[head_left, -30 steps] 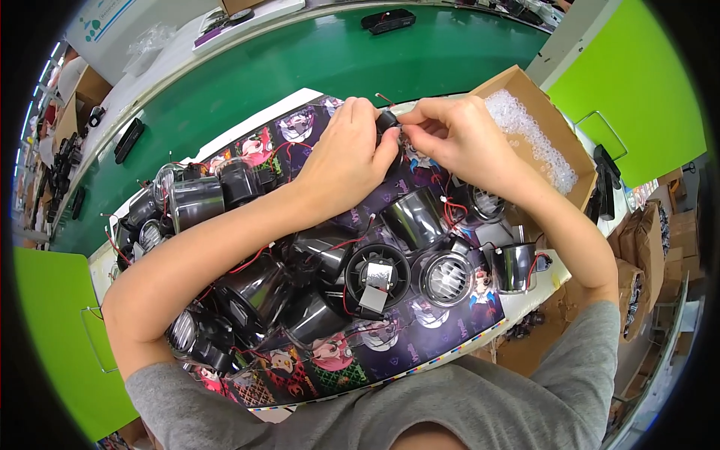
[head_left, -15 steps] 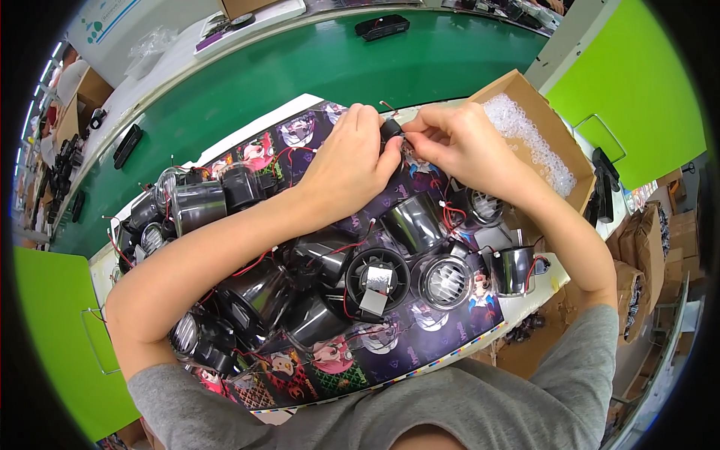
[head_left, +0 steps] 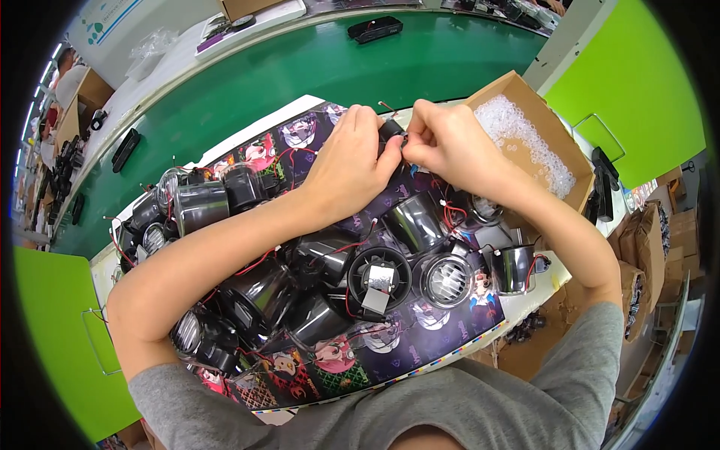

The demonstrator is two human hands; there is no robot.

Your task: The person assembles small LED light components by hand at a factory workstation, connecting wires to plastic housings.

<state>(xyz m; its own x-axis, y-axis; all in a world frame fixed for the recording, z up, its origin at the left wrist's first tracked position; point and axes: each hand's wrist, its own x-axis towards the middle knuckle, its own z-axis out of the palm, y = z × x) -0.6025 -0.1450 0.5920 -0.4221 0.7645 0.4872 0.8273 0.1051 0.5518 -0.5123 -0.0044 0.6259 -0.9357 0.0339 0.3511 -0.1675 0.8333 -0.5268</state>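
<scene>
My left hand (head_left: 351, 161) is closed round a small black cylindrical part (head_left: 390, 129) at the far edge of the printed sheet. A thin wire end (head_left: 386, 107) sticks up behind that part. Against its right side, my right hand (head_left: 454, 146) pinches with thumb and forefinger; whatever lies between those fingertips is too small to make out. Nearer me, under and between my forearms, lie several black cylindrical fan housings (head_left: 415, 223) with red and black wires. One, a round fan unit (head_left: 379, 283), faces up with silver and grey squares on its middle.
A cardboard box (head_left: 583, 169) of small clear plastic rings (head_left: 517, 139) stands at the right. Beyond the sheet runs a green conveyor belt (head_left: 300, 75) carrying black devices (head_left: 375, 28). Green panels (head_left: 630, 90) flank the bench, and a person (head_left: 69, 75) is at the far left.
My right hand's fingers have curled and lifted slightly at the black part, while my left hand holds still. Black devices on the green belt have shifted a little to the left.
</scene>
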